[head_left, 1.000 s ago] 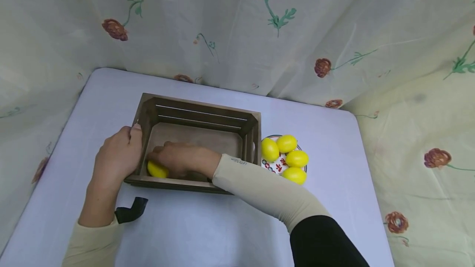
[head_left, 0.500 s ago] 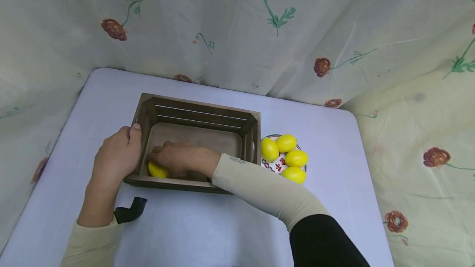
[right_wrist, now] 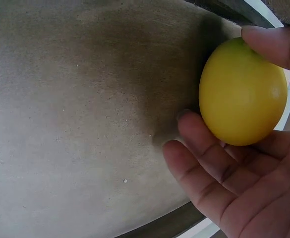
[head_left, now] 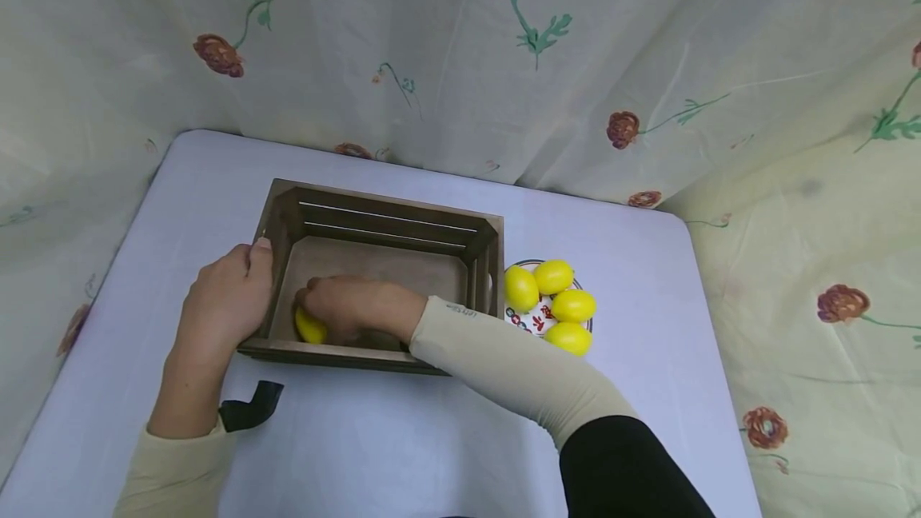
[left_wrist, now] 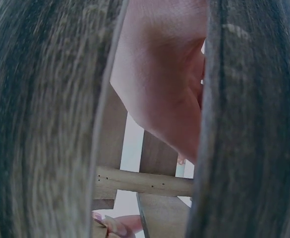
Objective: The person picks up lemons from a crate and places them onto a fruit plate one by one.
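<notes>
A brown slatted wooden crate (head_left: 388, 357) sits on the table. My left hand (head_left: 226, 294) grips its left end, thumb up on the rim, with the other fingers hidden behind the wood. In the left wrist view two crate slats (left_wrist: 45, 119) stand close to the lens, with skin between them. My right hand (head_left: 352, 306) is down inside the crate at its front left. It holds a yellow lemon (right_wrist: 241, 94), thumb on top and fingers curled loosely behind and below, close over the crate floor (right_wrist: 85, 124).
Right of the crate, a round plate with a red pattern (head_left: 528, 321) bears several yellow lemons (head_left: 573, 306). A white cloth covers the table (head_left: 612, 246). Flowered curtains (head_left: 432, 38) hang behind and at the sides. A bent black piece (head_left: 252, 406) is at my left wrist.
My right hand and the lemon have shifted slightly right inside the crate, away from its left wall. The left hand keeps its grip on the crate.
</notes>
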Tool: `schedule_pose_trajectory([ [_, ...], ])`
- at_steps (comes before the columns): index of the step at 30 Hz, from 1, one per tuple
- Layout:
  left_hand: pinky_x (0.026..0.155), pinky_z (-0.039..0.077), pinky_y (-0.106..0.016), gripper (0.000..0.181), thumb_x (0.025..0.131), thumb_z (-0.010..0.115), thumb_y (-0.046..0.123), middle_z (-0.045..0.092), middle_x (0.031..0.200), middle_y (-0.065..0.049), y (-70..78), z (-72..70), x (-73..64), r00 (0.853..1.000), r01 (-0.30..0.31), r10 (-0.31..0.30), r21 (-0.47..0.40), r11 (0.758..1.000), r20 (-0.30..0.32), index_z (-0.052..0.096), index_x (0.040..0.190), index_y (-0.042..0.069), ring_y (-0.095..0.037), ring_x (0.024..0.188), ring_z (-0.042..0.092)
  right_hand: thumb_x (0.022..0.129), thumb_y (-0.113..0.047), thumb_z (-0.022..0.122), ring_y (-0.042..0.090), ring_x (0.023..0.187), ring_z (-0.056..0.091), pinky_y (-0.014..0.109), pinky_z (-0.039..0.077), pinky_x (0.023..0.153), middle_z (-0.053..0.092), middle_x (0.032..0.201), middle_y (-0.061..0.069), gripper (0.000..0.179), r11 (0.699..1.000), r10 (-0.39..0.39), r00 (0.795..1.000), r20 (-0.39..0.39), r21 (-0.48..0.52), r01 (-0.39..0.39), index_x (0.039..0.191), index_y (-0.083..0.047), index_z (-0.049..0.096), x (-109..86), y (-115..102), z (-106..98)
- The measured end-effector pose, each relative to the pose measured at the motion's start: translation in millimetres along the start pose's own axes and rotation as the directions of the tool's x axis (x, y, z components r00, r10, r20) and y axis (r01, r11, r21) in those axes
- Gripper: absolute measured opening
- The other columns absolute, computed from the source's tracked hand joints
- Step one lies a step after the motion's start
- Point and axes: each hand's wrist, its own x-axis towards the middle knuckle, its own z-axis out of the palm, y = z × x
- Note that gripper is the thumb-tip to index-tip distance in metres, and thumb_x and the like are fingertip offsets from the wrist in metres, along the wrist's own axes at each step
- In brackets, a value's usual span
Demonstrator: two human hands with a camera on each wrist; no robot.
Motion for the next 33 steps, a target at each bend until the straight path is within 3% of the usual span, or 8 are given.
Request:
schedule_pose_trajectory([
  [7,0.073,0.051,-0.064,0.078,0.112,0.015,0.047,0.061,0.123,-0.041,-0.3,0.2,0.2,1.000,0.005,-0.005,-0.001,1.000,-0.005,0.059,0.128,-0.015,-0.059,0.107,0.061,0.095,-0.015,0.076,0.011,0.096,0.057,0.023,0.051,0.087,0.057,0.121,0.002,0.051,1.000,0.025,0.999,0.025,0.008,-0.025,0.143,-0.010,0.057,0.6,-0.9,-0.5],
  [14,0.089,0.047,-0.071,0.080,0.111,0.014,0.049,0.057,0.132,-0.042,1.3,0.1,3.4,1.000,0.007,-0.007,-0.022,1.000,0.017,0.057,0.133,-0.014,-0.061,0.119,0.055,0.095,-0.015,0.076,0.012,0.094,0.056,0.023,0.052,0.084,0.056,0.121,0.003,0.052,0.998,0.052,0.998,0.023,0.029,-0.052,0.142,-0.010,0.057,-2.4,1.6,0.1],
  [24,0.091,0.045,-0.072,0.080,0.111,0.013,0.049,0.055,0.134,-0.042,-1.1,0.3,1.5,0.999,0.008,-0.007,-0.022,1.000,0.032,0.056,0.135,-0.014,-0.062,0.121,0.053,0.095,-0.014,0.076,0.012,0.093,0.056,0.022,0.051,0.083,0.058,0.119,0.003,0.049,0.998,0.034,0.999,0.021,0.051,-0.035,0.140,-0.008,0.059,-3.4,2.7,0.8],
  [33,0.087,0.047,-0.070,0.080,0.111,0.014,0.050,0.057,0.131,-0.041,-1.2,-1.4,0.4,1.000,0.005,-0.004,-0.032,0.999,0.025,0.057,0.133,-0.014,-0.060,0.118,0.056,0.087,-0.022,0.084,0.013,0.093,0.057,0.023,0.052,0.080,0.057,0.114,0.003,0.063,0.998,0.012,0.999,-0.052,0.058,-0.009,0.142,-0.007,0.056,-4.0,5.2,-8.5],
])
